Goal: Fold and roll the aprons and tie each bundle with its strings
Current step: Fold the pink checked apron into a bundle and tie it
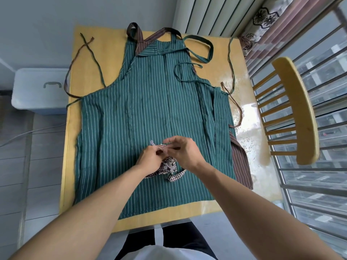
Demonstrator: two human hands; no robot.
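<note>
A small rolled apron bundle [169, 168], patterned with a checked trim, lies on top of a green striped apron [146, 102] spread flat over the table. Just above the bundle, my left hand [150, 159] and my right hand [183, 151] meet and each pinches the bundle's thin checked string [159, 146]. A brown striped apron [241, 164] lies under the green one and shows at the right edge and at the far neck loop. Long tie strings trail out on both sides of the table.
The yellow table [88, 53] stands against a grey wall. A wooden chair [293, 109] sits at the right by a barred window. A pale lidded storage box [37, 91] stands on the floor at the left.
</note>
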